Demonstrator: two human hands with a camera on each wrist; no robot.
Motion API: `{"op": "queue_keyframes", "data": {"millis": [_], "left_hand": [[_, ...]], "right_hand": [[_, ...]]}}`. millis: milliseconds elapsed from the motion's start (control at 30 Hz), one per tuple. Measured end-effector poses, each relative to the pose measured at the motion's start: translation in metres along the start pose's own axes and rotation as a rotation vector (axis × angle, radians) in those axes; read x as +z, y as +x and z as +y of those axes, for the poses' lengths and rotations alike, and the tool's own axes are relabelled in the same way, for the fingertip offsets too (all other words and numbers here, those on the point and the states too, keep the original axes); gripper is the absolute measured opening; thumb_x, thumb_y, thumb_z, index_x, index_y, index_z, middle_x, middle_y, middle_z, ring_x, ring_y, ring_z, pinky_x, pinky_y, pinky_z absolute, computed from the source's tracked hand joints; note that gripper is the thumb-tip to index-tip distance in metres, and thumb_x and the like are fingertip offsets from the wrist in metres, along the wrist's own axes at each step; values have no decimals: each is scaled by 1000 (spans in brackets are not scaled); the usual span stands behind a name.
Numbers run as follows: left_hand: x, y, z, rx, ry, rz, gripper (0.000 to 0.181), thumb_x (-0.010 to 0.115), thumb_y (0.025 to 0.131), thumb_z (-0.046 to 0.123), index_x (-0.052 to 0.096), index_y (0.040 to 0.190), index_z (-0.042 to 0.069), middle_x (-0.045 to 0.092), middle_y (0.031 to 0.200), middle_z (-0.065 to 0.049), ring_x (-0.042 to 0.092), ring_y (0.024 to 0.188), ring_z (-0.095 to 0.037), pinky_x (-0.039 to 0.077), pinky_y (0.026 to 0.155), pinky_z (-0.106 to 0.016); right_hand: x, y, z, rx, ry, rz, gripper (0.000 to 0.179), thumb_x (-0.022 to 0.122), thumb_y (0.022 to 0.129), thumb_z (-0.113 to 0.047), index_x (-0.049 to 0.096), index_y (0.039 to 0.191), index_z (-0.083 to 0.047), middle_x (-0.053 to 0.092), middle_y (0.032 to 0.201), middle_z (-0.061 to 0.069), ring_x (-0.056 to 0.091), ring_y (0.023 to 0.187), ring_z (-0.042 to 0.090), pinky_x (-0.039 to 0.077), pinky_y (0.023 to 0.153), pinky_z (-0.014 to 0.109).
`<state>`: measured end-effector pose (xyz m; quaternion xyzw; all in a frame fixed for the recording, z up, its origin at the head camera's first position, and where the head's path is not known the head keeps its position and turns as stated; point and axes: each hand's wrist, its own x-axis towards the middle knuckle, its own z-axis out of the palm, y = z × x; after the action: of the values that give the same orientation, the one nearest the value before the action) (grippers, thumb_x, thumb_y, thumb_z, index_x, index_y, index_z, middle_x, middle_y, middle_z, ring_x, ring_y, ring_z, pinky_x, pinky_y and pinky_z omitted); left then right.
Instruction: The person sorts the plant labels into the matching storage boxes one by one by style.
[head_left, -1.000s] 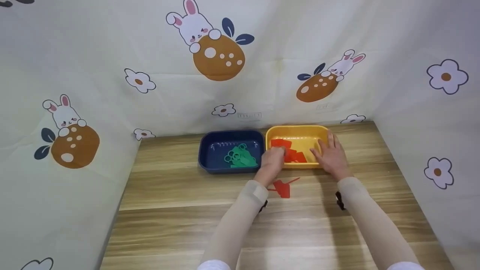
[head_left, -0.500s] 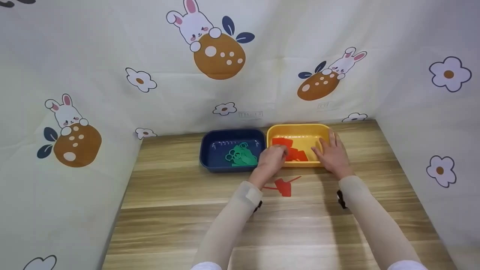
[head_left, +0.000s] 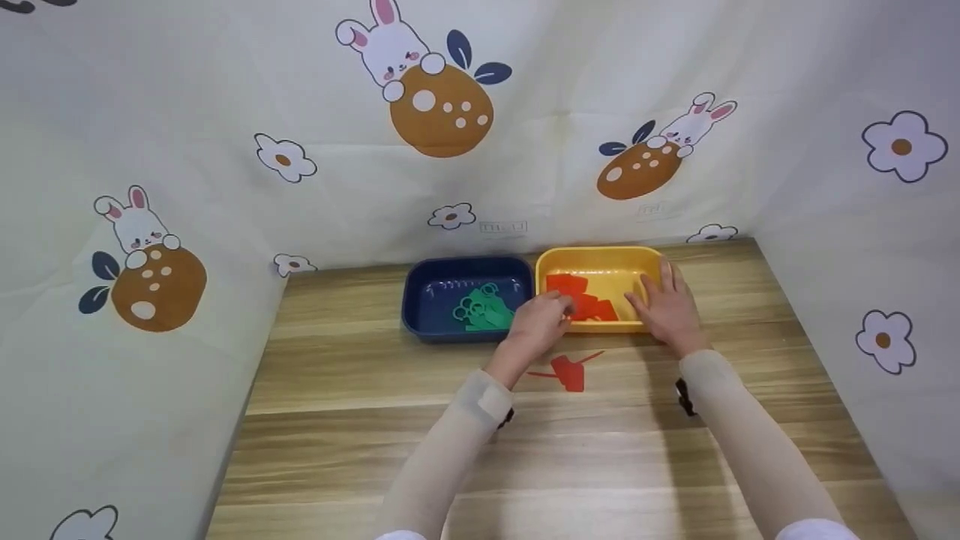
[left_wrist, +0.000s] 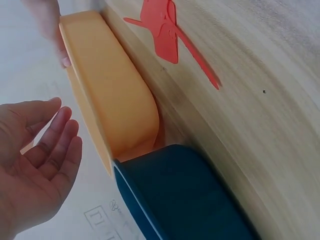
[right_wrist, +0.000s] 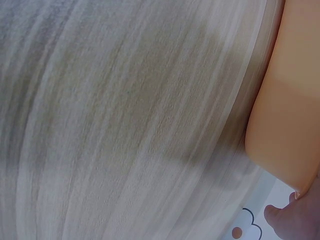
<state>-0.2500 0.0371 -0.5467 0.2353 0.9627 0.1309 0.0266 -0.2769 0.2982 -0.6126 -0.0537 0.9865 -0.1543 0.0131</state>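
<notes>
My left hand hovers over the near left corner of the yellow tray. Its fingers curve loosely in the left wrist view, and nothing shows between thumb and fingertips. Flat red plastic pieces lie inside that tray, partly hidden by the left hand. My right hand grips the tray's right wall, thumb on the inner side and other fingers over the rim. On the table before the tray lie red flat tags with thin pointed strips sticking out.
A dark blue tray stands against the yellow one on its left, with several green ringed tags inside. Both trays stand on a wood-grain table. Behind them hangs a cloth with printed rabbits.
My left hand has drawn back slightly to the left from over the red pieces, its forearm swinging left. The right hand stays on the yellow tray. The whole view has shifted a little.
</notes>
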Motion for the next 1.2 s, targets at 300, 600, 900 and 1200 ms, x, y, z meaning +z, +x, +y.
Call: {"op": "queue_keyframes", "data": {"millis": [300,600,900,1200], "left_hand": [[-1,-14,-3,47,-4,8,19,70,92,21,72,111,22,70,110,3,67,100,-15,57,87,-25],[3,-25,-7,95,-1,-12,18,68,94,22,71,111,22,68,106,3,67,97,-15,56,85,-25],[15,-36,-12,126,-25,-60,18,67,94,19,72,111,20,71,108,4,69,96,-12,57,83,-24],[33,-49,-23,114,-33,-117,20,70,92,19,71,112,20,70,110,3,68,99,-14,56,85,-26]], "right_hand": [[0,1,-1,0,10,6,69,35,104,-50,41,148,4,-2,165,29,6,150,53,13,122,63],[0,-2,-1,-10,18,28,68,38,104,-49,44,146,4,1,164,30,9,149,54,18,119,66],[-1,-2,-2,-4,8,5,70,35,104,-50,41,148,4,-2,165,29,6,150,52,14,121,64],[0,0,-1,7,8,-15,73,32,104,-53,39,150,3,-6,165,28,4,150,53,14,120,65]]}}
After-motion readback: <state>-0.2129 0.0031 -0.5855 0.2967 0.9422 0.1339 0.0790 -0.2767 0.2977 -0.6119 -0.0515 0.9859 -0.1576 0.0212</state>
